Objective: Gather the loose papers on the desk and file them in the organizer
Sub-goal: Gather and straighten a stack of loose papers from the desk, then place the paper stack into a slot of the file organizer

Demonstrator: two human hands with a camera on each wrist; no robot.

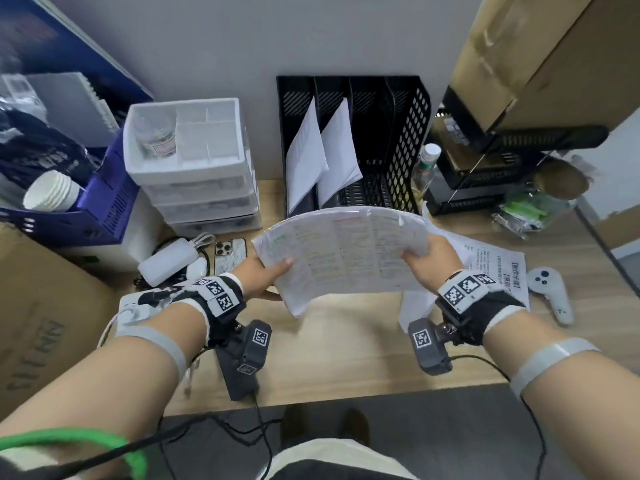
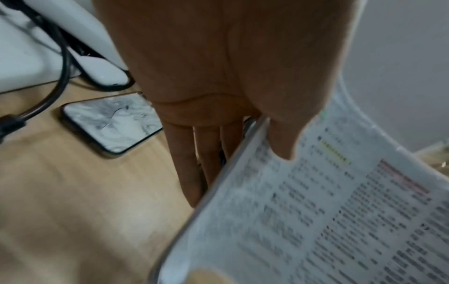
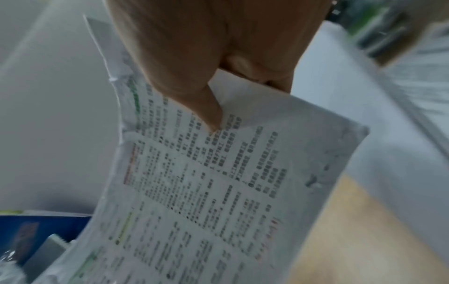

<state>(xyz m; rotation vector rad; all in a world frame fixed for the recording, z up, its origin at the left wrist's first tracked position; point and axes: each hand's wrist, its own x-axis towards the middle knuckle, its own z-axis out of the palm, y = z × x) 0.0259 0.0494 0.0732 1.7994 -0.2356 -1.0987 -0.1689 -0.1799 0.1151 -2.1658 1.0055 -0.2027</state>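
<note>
A thin stack of printed papers (image 1: 346, 258) (image 2: 316, 221) (image 3: 206, 182) is held above the desk, bowed upward in the middle. My left hand (image 1: 268, 271) (image 2: 243, 134) pinches its left edge, thumb on top and fingers underneath. My right hand (image 1: 427, 256) (image 3: 218, 92) pinches the right edge the same way. The black mesh organizer (image 1: 391, 150) stands just beyond at the wall, with two white sheets (image 1: 322, 154) leaning in its left slots. More loose printed sheets (image 1: 491, 268) lie on the desk under my right hand.
White drawer unit (image 1: 194, 168) stands left of the organizer. A phone (image 1: 230, 252) (image 2: 109, 121), a white charger (image 1: 168, 259) and cables lie at the left. A white controller (image 1: 550, 292) lies at the right, near a bottle (image 1: 426, 168) and black shelves (image 1: 485, 174). A cardboard box (image 1: 45, 306) is far left.
</note>
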